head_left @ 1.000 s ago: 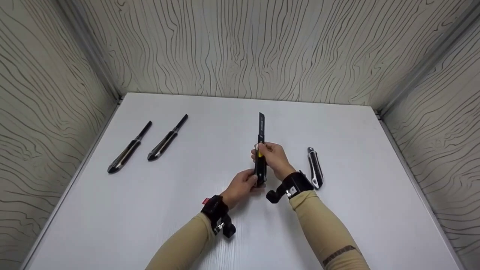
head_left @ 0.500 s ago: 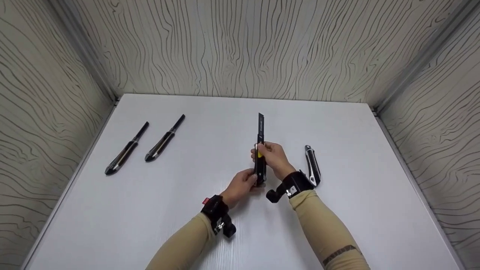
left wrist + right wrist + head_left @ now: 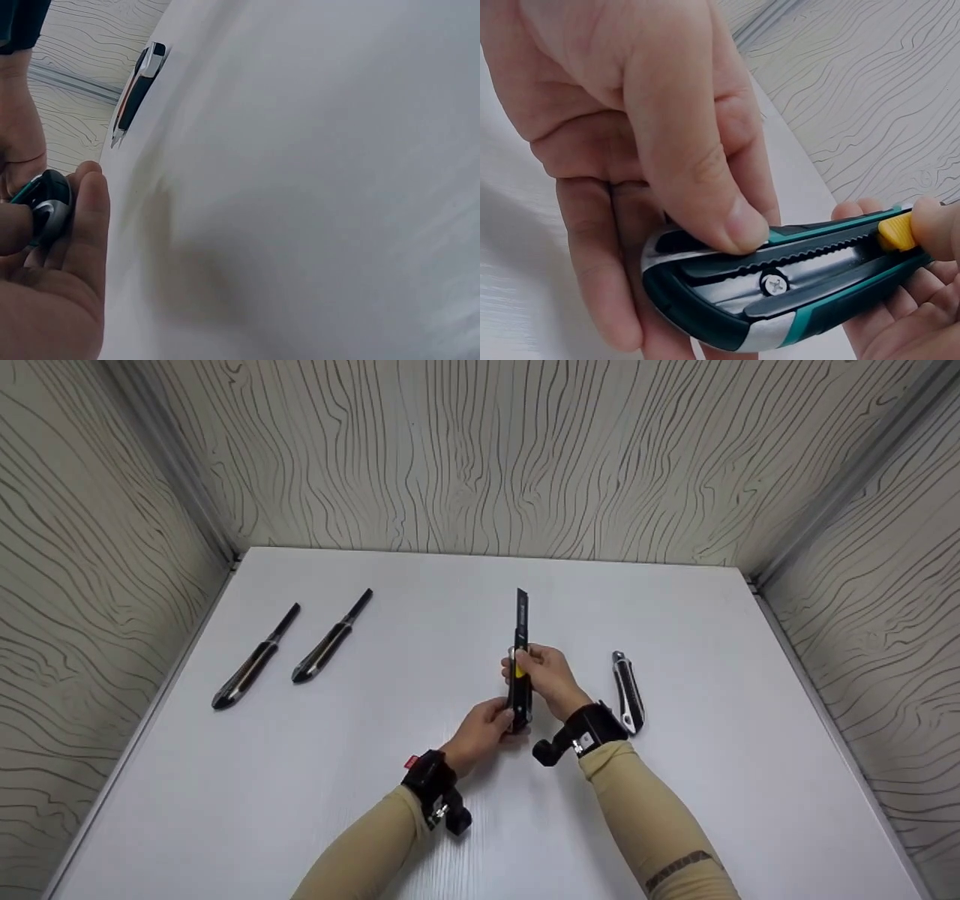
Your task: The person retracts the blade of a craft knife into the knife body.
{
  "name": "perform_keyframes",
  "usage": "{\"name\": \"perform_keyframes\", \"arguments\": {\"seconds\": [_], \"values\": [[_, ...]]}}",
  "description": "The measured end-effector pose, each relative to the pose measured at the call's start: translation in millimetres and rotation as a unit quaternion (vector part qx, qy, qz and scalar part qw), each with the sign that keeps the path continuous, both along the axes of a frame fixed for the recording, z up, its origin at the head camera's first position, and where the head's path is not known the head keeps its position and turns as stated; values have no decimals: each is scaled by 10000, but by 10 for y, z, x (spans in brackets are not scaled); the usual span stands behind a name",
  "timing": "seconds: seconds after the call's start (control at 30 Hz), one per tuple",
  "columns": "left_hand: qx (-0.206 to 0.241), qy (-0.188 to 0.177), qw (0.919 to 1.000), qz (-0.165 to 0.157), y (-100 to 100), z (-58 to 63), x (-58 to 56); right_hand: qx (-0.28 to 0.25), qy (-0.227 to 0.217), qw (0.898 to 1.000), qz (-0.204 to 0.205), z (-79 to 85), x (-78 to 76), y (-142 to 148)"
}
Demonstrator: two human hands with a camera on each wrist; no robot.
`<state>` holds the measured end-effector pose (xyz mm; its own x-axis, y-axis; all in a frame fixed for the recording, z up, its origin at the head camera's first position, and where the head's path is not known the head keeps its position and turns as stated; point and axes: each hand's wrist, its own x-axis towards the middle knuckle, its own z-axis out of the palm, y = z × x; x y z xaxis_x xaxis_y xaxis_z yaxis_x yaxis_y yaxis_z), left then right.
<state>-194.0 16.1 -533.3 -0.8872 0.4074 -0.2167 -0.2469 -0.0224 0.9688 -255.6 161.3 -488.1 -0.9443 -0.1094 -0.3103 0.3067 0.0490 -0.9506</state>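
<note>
Above the middle of the table, both hands hold a snap-off utility knife (image 3: 519,697), its dark blade (image 3: 522,611) extended and pointing away from me. My left hand (image 3: 478,735) pinches the butt end; in the right wrist view its thumb (image 3: 739,221) presses the metal body near the screw (image 3: 775,283). Farther forward, my right hand (image 3: 553,676) grips the handle, its thumb on the yellow slider (image 3: 897,232). Green trim and a silver end show on the handle up close. The left wrist view catches only the rounded end (image 3: 51,214) between the fingers.
Two similar knives with blades out, one at far left (image 3: 246,673) and one beside it (image 3: 322,652), lie slanted on the white table (image 3: 225,780). A third knife (image 3: 628,694), with no long blade showing, lies right of my right hand. Wood-patterned walls (image 3: 480,457) surround the table.
The blade tip sits very slightly nearer to the hands than a second ago. Both hands keep the same hold; the head view has shifted a little.
</note>
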Motion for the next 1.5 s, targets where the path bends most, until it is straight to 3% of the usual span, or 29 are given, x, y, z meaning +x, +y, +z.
{"name": "perform_keyframes", "arguments": {"seconds": [0.23,0.63,1.0,1.3,1.5], "values": [[104,82,9999,-33,-14,16,12,-30,-24,10000,-36,-1,-3,-13],[-15,136,9999,13,-35,24,9,-51,-203,9995,251,8,6,19],[642,-185,9975,-222,-99,-45,28,-670,-237,9969,328,-5,47,5],[928,-144,9953,-216,-77,-57,40,-720,-147,9964,433,5,64,-8],[835,-154,9961,-256,-76,-20,65,-496,-47,9983,316,-6,69,-21]]}}
